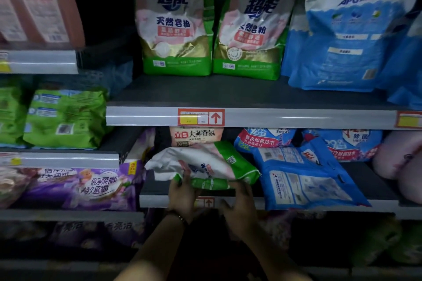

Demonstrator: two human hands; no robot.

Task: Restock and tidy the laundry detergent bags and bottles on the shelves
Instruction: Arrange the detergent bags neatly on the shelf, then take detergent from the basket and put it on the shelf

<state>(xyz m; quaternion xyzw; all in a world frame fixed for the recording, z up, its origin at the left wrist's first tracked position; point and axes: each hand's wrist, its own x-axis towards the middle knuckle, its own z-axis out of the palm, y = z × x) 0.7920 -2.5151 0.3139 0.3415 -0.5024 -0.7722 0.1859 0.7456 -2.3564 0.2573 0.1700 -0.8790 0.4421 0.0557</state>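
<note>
We see store shelves in dim light, from above the person's arms. Both hands reach to the middle shelf. There a white bag with pink and green print lies flat at the front edge, its green end toward us.

The left hand grips the bag's near left corner. Its fingers lie on the top face and curl round the green end. A dark bracelet sits on that wrist. The right hand holds the near edge further right, with fingers curled over the green fold. It is blurred, so we cannot tell finer detail.

Behind the white bag a beige bag stands against the back of the shelf. Just beside the white bag, to the right, a flat blue bag lies at an angle, its near corner hanging over the shelf front.

On the upper shelf two twin bags stand upright side by side, in the same white, pink and green print. A big blue bag stands to their right. A red and yellow price tag sits on that shelf's front rail.

In the bay to the left we see a pink bottle at the top, green bags below it, and purple bags lower still.
</note>
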